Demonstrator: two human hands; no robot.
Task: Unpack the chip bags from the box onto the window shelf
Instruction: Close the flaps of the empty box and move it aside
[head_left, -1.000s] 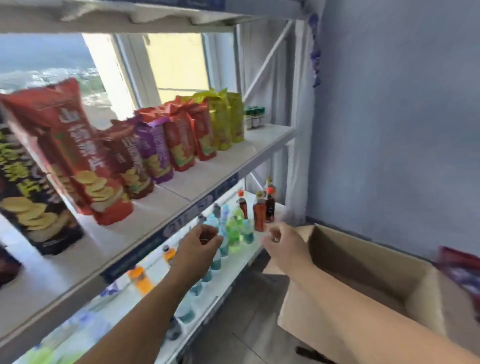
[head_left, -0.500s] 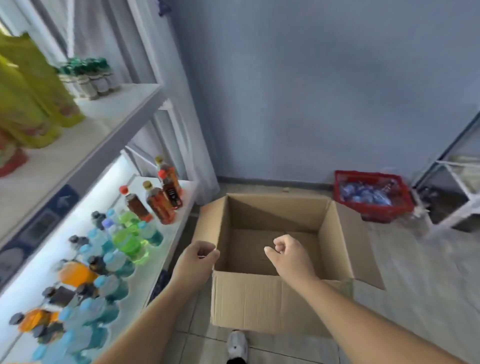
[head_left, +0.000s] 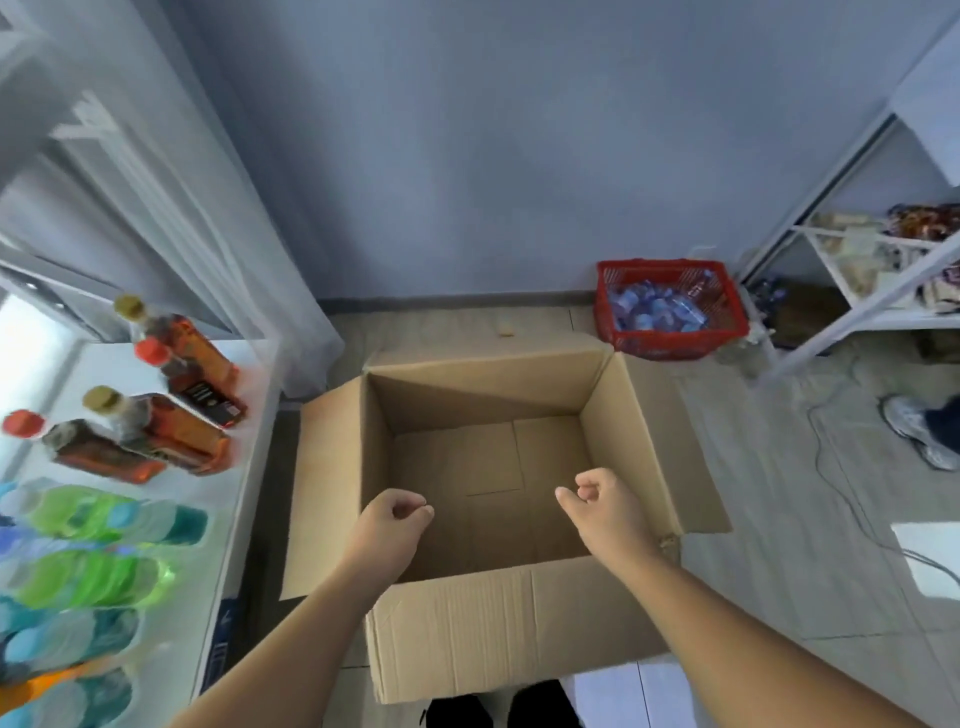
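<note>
An open cardboard box (head_left: 519, 623) stands on the floor right below me, flaps spread out. Its inside is bare brown cardboard, with no chip bag showing in it. My left hand (head_left: 389, 525) hovers over the near left part of the box opening, fingers loosely curled and holding nothing. Over the near right part hovers my right hand (head_left: 602, 506), curled the same way and also empty. No chip bags and no window shelf are in view.
A low white shelf (head_left: 249, 467) packed with drink bottles (head_left: 187, 436) runs along the left, close to the box. A red basket (head_left: 670, 340) sits by the back wall. At the right stand a white rack (head_left: 857, 312), someone's shoe (head_left: 919, 431) and a floor cable (head_left: 852, 504).
The view swung from the chip bags on the window shelf down to the box. Both hands came down over the opening, empty throughout.
</note>
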